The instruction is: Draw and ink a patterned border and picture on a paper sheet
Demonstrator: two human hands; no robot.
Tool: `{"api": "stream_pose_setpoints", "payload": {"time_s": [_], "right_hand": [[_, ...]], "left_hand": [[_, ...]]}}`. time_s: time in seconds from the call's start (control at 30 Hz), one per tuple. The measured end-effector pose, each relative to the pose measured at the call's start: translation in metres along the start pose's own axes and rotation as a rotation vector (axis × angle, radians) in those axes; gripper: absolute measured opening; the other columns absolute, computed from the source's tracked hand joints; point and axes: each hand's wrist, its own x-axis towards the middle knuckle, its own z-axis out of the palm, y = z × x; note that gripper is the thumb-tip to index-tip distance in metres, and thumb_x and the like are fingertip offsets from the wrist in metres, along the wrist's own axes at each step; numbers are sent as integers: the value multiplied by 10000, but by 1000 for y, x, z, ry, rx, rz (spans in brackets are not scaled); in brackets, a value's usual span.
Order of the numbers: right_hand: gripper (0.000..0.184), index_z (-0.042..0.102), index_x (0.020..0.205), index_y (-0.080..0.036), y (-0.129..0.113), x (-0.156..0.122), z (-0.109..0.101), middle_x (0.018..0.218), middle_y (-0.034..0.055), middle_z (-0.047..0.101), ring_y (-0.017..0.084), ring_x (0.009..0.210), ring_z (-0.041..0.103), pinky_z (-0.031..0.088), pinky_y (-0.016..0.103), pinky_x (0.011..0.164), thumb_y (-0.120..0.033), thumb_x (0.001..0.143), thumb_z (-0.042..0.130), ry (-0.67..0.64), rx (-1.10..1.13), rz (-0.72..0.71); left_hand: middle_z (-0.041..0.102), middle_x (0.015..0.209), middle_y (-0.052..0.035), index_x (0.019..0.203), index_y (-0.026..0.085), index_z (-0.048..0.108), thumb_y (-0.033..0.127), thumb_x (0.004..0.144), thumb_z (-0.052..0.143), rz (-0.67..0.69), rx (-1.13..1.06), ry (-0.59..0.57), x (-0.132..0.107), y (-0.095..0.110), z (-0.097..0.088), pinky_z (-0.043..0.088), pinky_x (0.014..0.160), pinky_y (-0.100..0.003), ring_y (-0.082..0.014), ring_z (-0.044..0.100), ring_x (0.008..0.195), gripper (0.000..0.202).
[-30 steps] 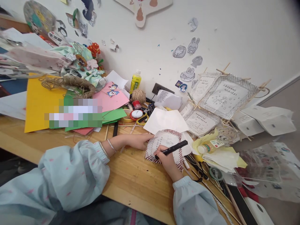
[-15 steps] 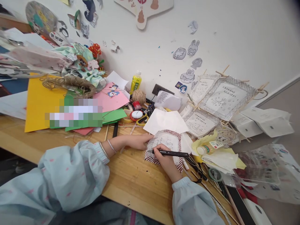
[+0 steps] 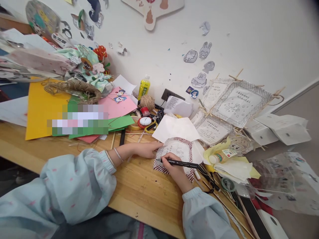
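Note:
On the wooden table lies a small sheet (image 3: 170, 145) with a line drawing, handwriting and a crosshatched border, dark red on part of its edge and greyish at the left. My right hand (image 3: 173, 165) rests over its lower part, fingers closed around a black marker pen (image 3: 183, 163) whose tip points left at the left border. At the sheet's left edge is my left hand (image 3: 149, 150), its fingers bent onto that edge; their tips are partly hidden. White paper (image 3: 175, 127) lies just behind the sheet.
Coloured card (image 3: 42, 113) and twine (image 3: 82, 91) are piled at left. Scissors (image 3: 151, 126), a twine ball (image 3: 147, 102) and a yellow bottle (image 3: 144, 87) stand behind. At right are framed drawings on sticks (image 3: 240, 104), a small bottle (image 3: 219, 157), tape (image 3: 228, 184) and thin sticks.
The pen and my right hand have shifted very slightly left. My left hand stays at the sheet's edge, and the sheet lies about where it was.

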Motion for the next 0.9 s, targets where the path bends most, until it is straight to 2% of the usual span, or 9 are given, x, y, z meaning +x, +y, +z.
{"api": "stream_pose_setpoints", "payload": {"time_s": [0.17, 0.47, 0.8, 0.9], "right_hand": [[220, 479, 561, -203, 8, 1, 3, 535, -45, 479, 126, 553, 451, 352, 243, 562, -254, 771, 519, 44, 31, 55], [159, 403, 508, -217, 9, 0, 3, 486, -56, 395, 116, 494, 362, 301, 243, 489, -232, 651, 470, 76, 171, 123], [200, 364, 466, -218, 12, 0, 1, 479, -48, 369, 131, 532, 406, 324, 251, 529, -227, 633, 474, 65, 214, 137], [187, 428, 478, -212, 7, 0, -1, 491, -37, 420, 135, 533, 443, 334, 246, 508, -235, 658, 470, 99, 263, 161]], "left_hand": [[534, 1275, -102, 1224, 137, 437, 18, 677, 511, 14, -99, 5, 1, -3, 2, 390, 968, -288, -218, 509, 1138, 565], [585, 1162, -71, 1179, 164, 482, 34, 676, 514, 42, -155, 28, 3, -7, 5, 423, 873, -289, -225, 537, 1041, 521], [602, 1095, -53, 1150, 174, 503, 61, 681, 537, 53, -180, 50, 3, -6, 5, 416, 856, -290, -228, 531, 1013, 484], [605, 1068, -50, 1143, 171, 507, 63, 675, 541, 51, -189, 58, 3, -6, 5, 409, 857, -292, -230, 519, 1015, 482]]}}
